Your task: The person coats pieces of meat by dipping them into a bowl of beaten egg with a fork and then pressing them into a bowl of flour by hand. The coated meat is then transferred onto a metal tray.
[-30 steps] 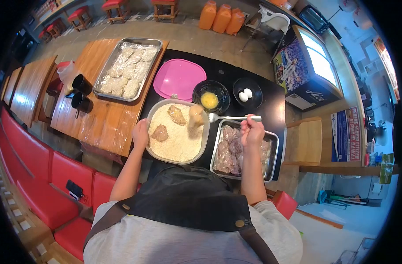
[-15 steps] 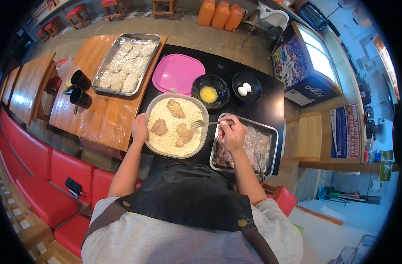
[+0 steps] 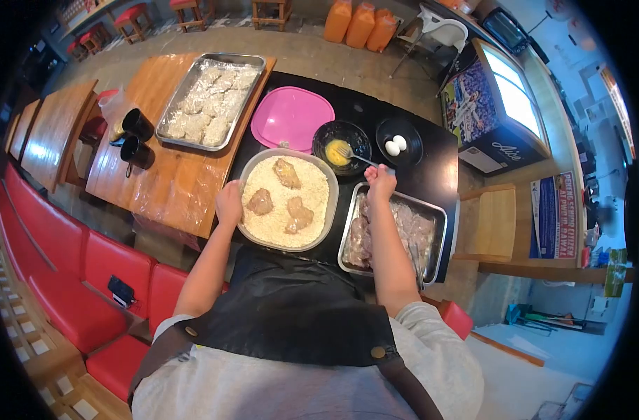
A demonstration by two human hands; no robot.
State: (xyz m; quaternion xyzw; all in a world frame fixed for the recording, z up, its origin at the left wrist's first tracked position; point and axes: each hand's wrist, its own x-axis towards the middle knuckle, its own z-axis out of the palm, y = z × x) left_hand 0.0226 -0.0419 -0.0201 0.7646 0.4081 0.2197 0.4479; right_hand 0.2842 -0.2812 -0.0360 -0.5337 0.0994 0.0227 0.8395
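Note:
My right hand (image 3: pixel 381 183) is closed on the handle of a fork (image 3: pixel 362 159). The fork's tines rest in beaten egg (image 3: pixel 337 153) inside a black bowl (image 3: pixel 365 142). My left hand (image 3: pixel 228 203) grips the left rim of a plastic tub (image 3: pixel 329 225). Pale crumbs (image 3: pixel 272 225) fill this tub, and three pieces of meat (image 3: pixel 299 215) lie on them, apart from one another. Below my right forearm is a metal tray (image 3: pixel 443 234) of raw meat (image 3: pixel 414 227), with a metal utensil (image 3: pixel 414 260) leaning at its right side.
A pink lid (image 3: pixel 291 115) lies behind the tub. Two white eggs (image 3: pixel 396 145) sit in a black dish (image 3: pixel 412 155). On the wooden table (image 3: pixel 172 189) stand a tray of crumbed pieces (image 3: pixel 211 101) and two black mugs (image 3: pixel 137 140). Red benches (image 3: pixel 74 294) line the left.
My right hand has moved up and slightly right, taking the fork from above the crumbs into the egg bowl. My left hand stays at the tub's rim. The view has shifted slightly.

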